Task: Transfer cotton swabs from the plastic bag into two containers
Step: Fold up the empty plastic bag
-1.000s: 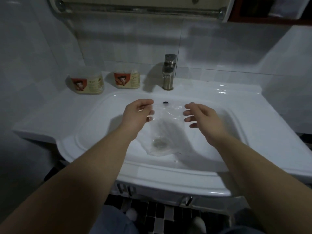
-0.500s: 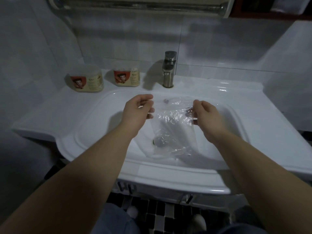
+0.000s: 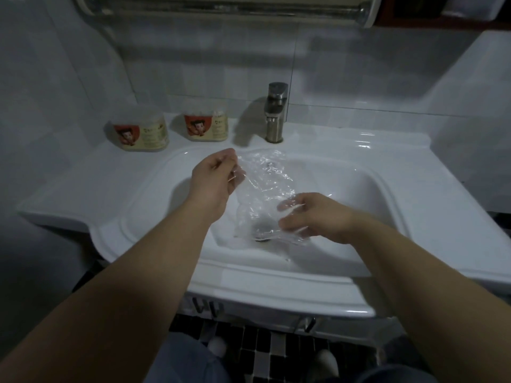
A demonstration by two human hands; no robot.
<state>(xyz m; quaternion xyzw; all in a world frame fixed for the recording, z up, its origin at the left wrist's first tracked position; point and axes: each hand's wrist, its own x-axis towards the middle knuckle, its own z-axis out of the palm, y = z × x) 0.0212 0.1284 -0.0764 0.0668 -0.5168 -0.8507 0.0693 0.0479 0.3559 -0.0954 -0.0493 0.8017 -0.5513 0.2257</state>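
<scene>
Left hand: raised over the basin, thumb and fingers curled together and pinching the upper edge of the plastic bag.
Right hand: lower and nearer the person than the left hand; fingers curved round the lower end of the bag, their tips showing through the clear film.
Plastic bag: clear and crumpled, stretched on a slant between the two hands, from the left hand's fingertips down to the right hand's fingers. Its contents cannot be made out.
Bag lower edge: hangs just below the right hand's fingers, over the drain.
Left container: round tub with a red and cream label, standing upright on the sink ledge, beyond the left hand and to its left, well apart from it.
Right container: same label, upright on the ledge straight beyond the left hand, beside the left container and not touching it.
Faucet: metal, upright on the ledge, beyond both hands, to the right of the right container.
Sink: white basin, lying below both hands.
Forearms: bare, both reaching forward from the near edge of the sink.
</scene>
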